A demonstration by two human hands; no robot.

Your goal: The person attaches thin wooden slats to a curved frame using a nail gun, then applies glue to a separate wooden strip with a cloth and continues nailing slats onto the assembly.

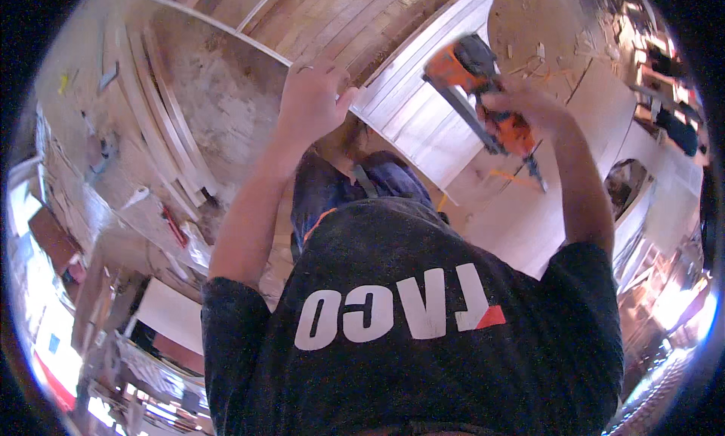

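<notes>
- Our right hand (529, 104) is closed round the orange nailer (483, 104); our left hand (311, 96) presses, fingers curled, on the board edge (332, 96).
- We judge fastening is under way; next, the nailer's nose must sit squarely on the white boards (423, 111).

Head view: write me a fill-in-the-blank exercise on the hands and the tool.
1. The right hand holds an orange and black ____ tool.
2. The left hand rests on the edge of a pale wooden ____.
3. The person's shirt is ____ with white lettering.

Missing words: power (nail gun); board; black
</notes>
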